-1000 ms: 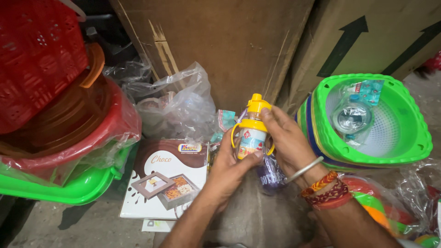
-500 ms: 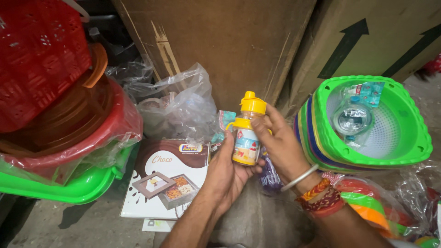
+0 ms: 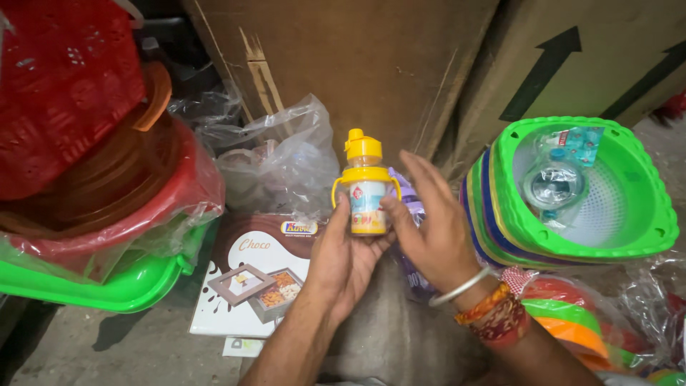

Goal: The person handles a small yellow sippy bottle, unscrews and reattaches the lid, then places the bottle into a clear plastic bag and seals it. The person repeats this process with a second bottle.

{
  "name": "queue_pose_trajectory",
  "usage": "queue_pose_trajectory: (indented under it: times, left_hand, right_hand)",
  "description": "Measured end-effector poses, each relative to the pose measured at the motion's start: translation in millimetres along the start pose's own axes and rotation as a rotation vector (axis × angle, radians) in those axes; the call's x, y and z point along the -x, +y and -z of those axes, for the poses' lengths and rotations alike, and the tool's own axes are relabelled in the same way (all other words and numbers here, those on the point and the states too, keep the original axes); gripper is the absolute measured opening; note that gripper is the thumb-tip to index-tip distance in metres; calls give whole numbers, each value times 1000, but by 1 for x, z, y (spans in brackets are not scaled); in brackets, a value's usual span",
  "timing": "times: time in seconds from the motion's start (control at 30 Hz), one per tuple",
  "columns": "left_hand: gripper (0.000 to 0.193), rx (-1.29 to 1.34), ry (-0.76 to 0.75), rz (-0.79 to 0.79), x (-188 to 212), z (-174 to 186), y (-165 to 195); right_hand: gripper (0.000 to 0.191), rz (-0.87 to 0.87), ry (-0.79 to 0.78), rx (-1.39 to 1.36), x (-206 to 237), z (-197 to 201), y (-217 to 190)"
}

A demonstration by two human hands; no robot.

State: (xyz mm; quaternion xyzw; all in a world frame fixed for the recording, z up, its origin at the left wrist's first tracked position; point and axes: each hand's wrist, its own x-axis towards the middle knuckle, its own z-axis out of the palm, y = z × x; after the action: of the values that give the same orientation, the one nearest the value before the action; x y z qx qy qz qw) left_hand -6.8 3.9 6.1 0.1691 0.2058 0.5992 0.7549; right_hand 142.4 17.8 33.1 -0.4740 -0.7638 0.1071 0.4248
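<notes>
Compared with half a second ago, the small yellow-lidded sipper bottle (image 3: 366, 186) stands more upright and shows both of its side handles, and the right hand (image 3: 429, 229) has opened: its fingers, which were wrapped around the bottle's upper part, are now spread, with only the thumb touching the bottle's right side. The left hand (image 3: 346, 254) grips the bottle from below and the left, its thumb up along the printed body and its palm cupped under the base. The bottle sits between the two hands, above the left palm and just left of the right thumb. Just left of the left hand lies a brown and white flat box (image 3: 250, 275), with a crumpled clear plastic bag (image 3: 279, 164) above it. To the right of the right hand stands a stack of green plastic baskets (image 3: 643, 214).
</notes>
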Motion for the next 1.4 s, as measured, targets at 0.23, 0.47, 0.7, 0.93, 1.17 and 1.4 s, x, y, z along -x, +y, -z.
queue_pose_trajectory:
  times: [0.23, 0.47, 0.7, 0.93, 1.17, 1.4]
  left_hand:
    - [42, -19, 10, -31, -1, 3, 2]
    - [45, 9, 83, -45, -3, 5, 9]
    - [45, -85, 51, -99, -2, 3, -1]
    - [46, -111, 116, -130, -5, 13, 0]
    - [51, -266, 132, -191, -3, -1, -3]
    - [61, -433, 106, -312, -3, 1, 1]
  right_hand:
    - [74, 296, -48, 249, 21, -18, -25]
    - [62, 441, -150, 202, 21, -8, -25]
    - [71, 373, -92, 217, 9, -12, -16]
    - [50, 334, -80, 79, 28, -17, -3]
    - [79, -40, -31, -340, 20, -25, -6]
    - [67, -407, -9, -877, 10, -30, -2]
